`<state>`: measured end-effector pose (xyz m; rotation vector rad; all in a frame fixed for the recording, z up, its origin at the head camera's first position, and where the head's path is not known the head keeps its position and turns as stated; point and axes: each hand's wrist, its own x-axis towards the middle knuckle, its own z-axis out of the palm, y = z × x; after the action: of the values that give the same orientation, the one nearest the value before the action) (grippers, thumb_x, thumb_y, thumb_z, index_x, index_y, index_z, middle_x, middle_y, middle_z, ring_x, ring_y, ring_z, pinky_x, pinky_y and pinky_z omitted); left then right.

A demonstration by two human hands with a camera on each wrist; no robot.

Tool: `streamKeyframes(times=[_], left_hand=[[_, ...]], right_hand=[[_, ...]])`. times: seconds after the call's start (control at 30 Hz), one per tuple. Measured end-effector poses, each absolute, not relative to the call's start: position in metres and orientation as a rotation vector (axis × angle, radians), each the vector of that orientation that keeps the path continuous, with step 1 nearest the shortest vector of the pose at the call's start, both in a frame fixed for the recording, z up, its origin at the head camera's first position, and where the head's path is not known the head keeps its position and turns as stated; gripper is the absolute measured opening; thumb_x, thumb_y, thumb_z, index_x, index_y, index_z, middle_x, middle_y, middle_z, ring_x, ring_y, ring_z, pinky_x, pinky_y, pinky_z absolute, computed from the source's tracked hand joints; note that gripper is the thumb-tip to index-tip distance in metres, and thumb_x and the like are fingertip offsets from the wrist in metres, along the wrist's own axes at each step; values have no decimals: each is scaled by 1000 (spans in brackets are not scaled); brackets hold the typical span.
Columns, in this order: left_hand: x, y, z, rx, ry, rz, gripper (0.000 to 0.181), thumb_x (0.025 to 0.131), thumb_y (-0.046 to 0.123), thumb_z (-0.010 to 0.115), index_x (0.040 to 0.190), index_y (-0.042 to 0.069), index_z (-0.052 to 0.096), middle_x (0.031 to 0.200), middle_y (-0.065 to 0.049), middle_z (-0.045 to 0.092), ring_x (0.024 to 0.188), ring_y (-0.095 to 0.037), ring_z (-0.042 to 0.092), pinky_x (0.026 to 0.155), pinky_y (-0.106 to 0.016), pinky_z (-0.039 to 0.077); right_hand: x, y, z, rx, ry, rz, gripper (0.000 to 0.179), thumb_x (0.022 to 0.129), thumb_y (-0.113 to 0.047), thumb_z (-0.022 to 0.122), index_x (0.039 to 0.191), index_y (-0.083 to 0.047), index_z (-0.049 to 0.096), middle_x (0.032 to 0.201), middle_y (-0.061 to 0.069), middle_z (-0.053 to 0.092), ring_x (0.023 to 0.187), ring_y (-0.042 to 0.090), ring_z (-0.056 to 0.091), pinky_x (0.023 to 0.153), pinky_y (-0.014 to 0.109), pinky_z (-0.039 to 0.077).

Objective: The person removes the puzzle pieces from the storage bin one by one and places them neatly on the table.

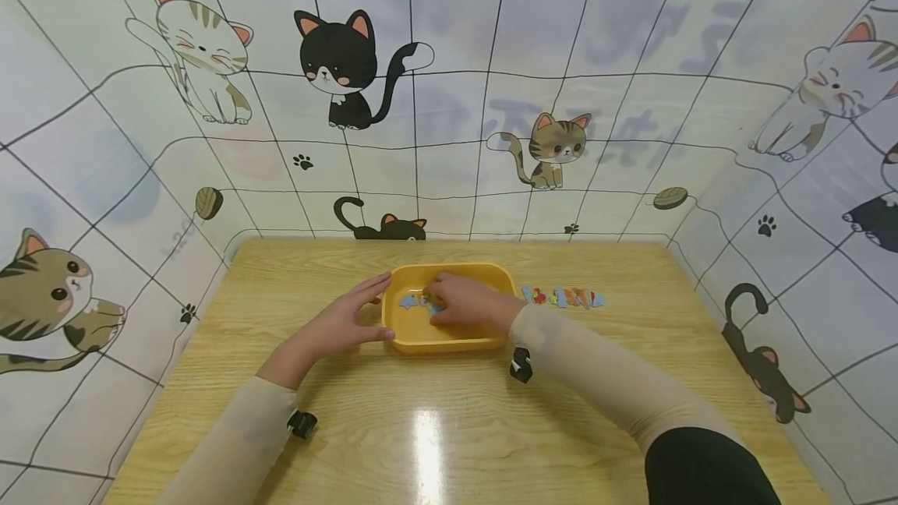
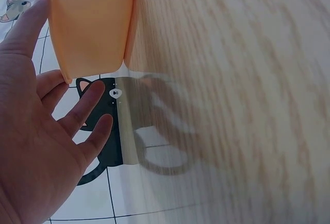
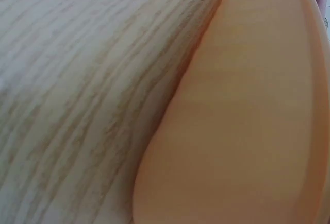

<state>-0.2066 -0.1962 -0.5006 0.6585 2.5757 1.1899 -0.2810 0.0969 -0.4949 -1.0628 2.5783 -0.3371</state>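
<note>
A yellow plastic tray (image 1: 449,345) stands on the table, and its orange-looking outer wall fills part of the left wrist view (image 2: 93,23) and the right wrist view. Against its left end rests my left hand (image 1: 340,326), fingers spread, thumb and index finger touching the rim. My right hand (image 1: 466,302) reaches down inside the tray with bent fingers over small colourful flat pieces (image 1: 408,301), which look like jigsaw pieces. Its fingertips are partly hidden, so whether they pinch a piece is unclear. The right wrist view does not show that hand.
Right of the tray, several similar pieces (image 1: 564,297) lie in a row on the wooden table (image 1: 351,427). Cat-patterned cloth (image 1: 449,115) surrounds the table at the back and sides. A small black device (image 1: 302,423) sits at each wrist.
</note>
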Motion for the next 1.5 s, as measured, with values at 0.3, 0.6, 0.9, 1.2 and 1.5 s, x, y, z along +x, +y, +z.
streamKeyframes(times=[0.3, 0.6, 0.9, 1.2, 1.5], left_hand=[[-209, -196, -502, 675, 2602, 1157, 102, 95, 43, 89, 176, 13, 33, 184, 3, 21, 150, -36, 51, 124, -67, 37], [-208, -196, -500, 666, 2595, 1166, 101, 96, 38, 90, 176, 14, 33, 184, 4, 21, 150, -35, 51, 125, -67, 37], [-208, -196, -499, 676, 2592, 1170, 104, 95, 45, 90, 175, 13, 33, 184, 2, 22, 150, -36, 52, 125, -67, 36], [-207, -196, -499, 676, 2591, 1179, 104, 94, 44, 90, 175, 12, 34, 184, 3, 22, 150, -36, 52, 125, -66, 36], [-207, -195, -499, 673, 2587, 1175, 104, 94, 45, 90, 175, 12, 34, 184, 2, 22, 150, -36, 52, 126, -66, 35]], right_hand=[[-277, 96, -492, -1023, 2580, -422, 49, 103, -31, 83, 144, -7, 71, 118, 1, 61, 99, 17, 58, 94, 35, 54], [-279, 97, -485, -1063, 2514, -406, 53, 100, -22, 87, 146, -3, 69, 121, 9, 65, 101, 19, 59, 96, 37, 55], [-279, 95, -483, -1084, 2499, -407, 48, 97, -16, 88, 140, -4, 71, 113, 7, 69, 98, 19, 60, 95, 38, 55], [-281, 96, -485, -1055, 2485, -449, 46, 95, -14, 89, 135, -5, 70, 111, 4, 69, 100, 20, 61, 96, 37, 55], [-275, 108, -480, -917, 2506, -624, 49, 92, -9, 86, 136, -5, 65, 113, 5, 70, 102, 21, 65, 95, 39, 58]])
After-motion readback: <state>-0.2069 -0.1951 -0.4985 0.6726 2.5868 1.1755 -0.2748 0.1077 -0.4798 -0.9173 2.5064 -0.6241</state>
